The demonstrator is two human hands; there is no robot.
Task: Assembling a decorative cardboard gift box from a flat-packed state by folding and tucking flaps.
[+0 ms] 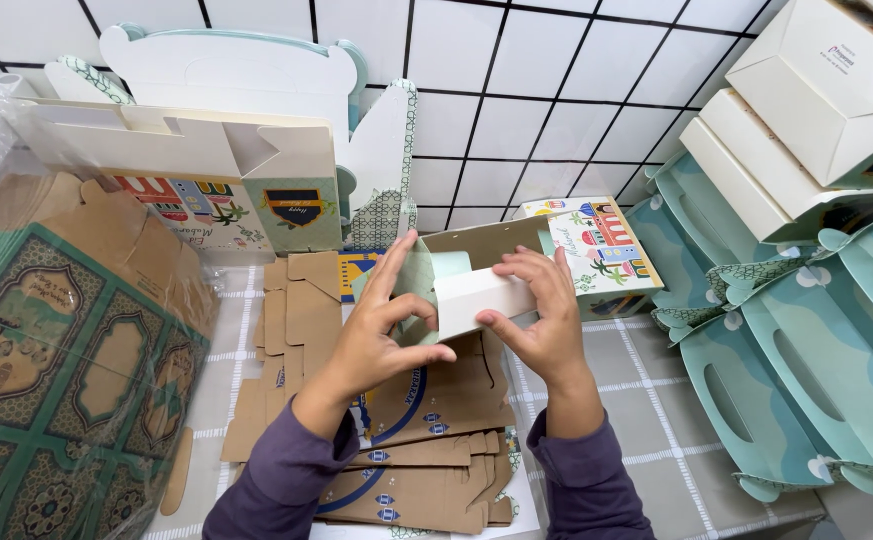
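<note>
Left hand [381, 335] fingers spread upward, right hand [541, 315] curled, purple-sleeved forearms converging
</note>
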